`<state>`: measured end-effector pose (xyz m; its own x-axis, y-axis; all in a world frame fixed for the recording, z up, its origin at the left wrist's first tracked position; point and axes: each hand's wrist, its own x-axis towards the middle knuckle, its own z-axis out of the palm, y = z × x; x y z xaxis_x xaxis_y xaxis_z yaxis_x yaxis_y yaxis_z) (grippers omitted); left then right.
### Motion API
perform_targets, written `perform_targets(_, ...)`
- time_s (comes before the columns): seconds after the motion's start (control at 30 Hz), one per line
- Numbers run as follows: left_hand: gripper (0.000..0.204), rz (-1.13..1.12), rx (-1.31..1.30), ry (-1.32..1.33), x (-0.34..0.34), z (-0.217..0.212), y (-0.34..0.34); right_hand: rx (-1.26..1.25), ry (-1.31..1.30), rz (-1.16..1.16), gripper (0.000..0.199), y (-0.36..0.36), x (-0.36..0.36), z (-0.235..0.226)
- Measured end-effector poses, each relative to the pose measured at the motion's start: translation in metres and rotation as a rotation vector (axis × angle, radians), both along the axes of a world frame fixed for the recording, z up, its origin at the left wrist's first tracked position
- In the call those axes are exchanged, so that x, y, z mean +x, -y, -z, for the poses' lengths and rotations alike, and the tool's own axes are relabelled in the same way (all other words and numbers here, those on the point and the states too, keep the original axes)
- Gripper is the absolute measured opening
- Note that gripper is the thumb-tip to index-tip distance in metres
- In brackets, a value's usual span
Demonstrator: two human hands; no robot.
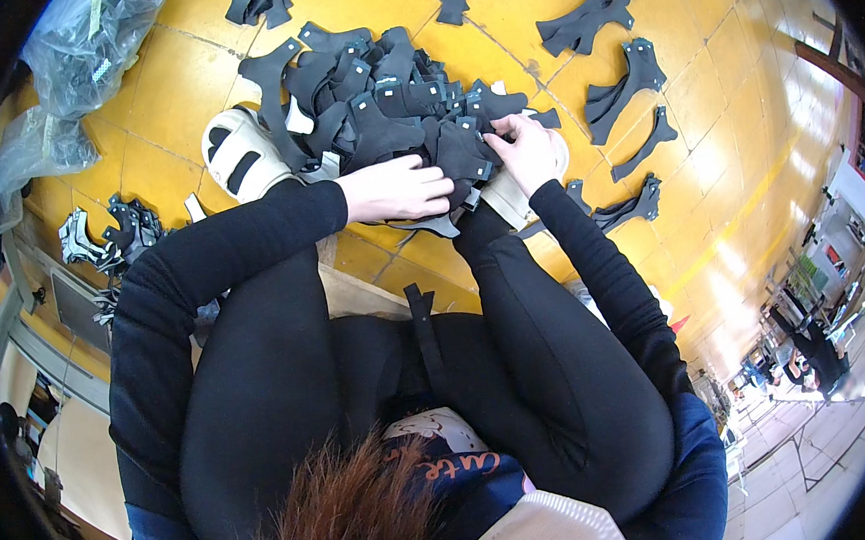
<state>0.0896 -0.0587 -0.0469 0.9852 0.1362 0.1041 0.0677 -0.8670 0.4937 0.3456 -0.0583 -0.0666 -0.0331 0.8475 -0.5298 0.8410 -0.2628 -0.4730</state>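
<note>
A heap of dark grey cut fabric pieces (372, 124), many with small white tags, lies on the floor between my feet. At its near right side, one dark grey fabric piece (459, 148) is spread between my hands. My right hand (527, 153) pinches its right edge between thumb and fingers. My left hand (399, 188) has its fingers bent over the piece's lower left side; the thumb is hidden. A narrow black strip (423, 331) rests on my lap.
Small stacks of dark fabric pieces (625, 86) lie on the yellow tiled floor (714, 140) at right and along the far side. Clear plastic bags (87, 63) stand far left, with grey and white pieces (114, 232) nearer. My pale sandal (244, 158) borders the heap.
</note>
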Motion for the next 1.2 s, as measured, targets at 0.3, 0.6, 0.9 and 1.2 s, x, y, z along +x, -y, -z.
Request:
perform_targets(0.3, 0.018, -0.155, -0.074, -0.041, -0.007, 0.004, 0.0, 0.066, -0.034, 0.005, 0.02, 0.005, 0.005, 0.002)
perform_targets(0.6, 0.016, -0.185, -1.226, -0.314, -0.003, -0.019, -0.014, -0.175, -0.539, 0.275, 0.012, -0.008, 0.017, -0.007)
perform_targets(0.9, 0.033, -0.764, -1.902, 0.021, -0.012, -0.034, -0.031, -0.047, -0.488, 0.312, 0.011, -0.011, 0.043, -0.013)
perform_targets(1.2, 0.028, -0.903, -1.867, -0.106, -0.022, 0.001, -0.023, 0.3, -0.489, 0.516, 0.013, -0.04, 0.075, -0.065)
